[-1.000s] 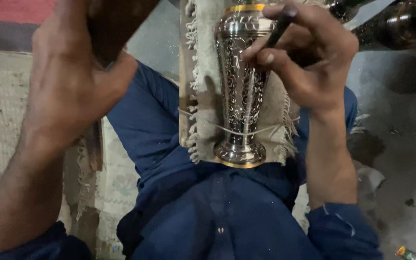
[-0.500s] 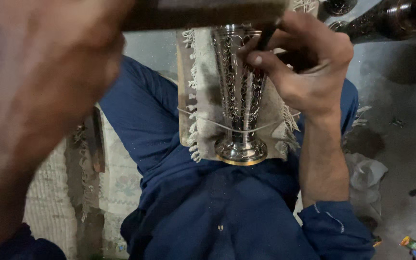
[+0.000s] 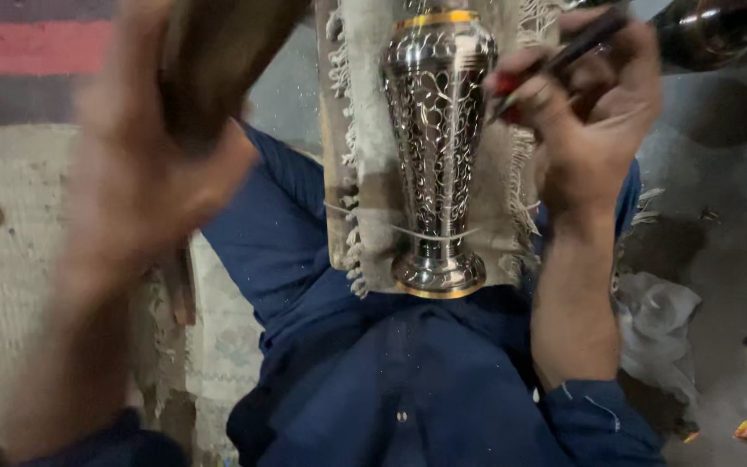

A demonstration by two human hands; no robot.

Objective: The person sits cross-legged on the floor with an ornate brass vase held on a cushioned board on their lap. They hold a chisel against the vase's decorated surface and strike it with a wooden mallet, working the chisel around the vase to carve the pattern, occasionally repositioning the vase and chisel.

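Centrally, a shiny silver metal vase with engraved leaf pattern and gold rims [image 3: 437,147] lies on a frayed beige cloth pad [image 3: 365,164], tied down by a thin cord, resting over the person's blue-clad lap [image 3: 373,380]. Right hand [image 3: 594,130] sits just beside the vase body, fingers [image 3: 529,86] pinched around a slim dark engraving tool [image 3: 568,54] angled toward the metal. Left hand [image 3: 144,173], blurred, is raised with fingers wrapped around a brown wooden mallet [image 3: 218,60]. Grey dusty concrete floor [image 3: 728,259] right, woven pale mat [image 3: 10,285] left.
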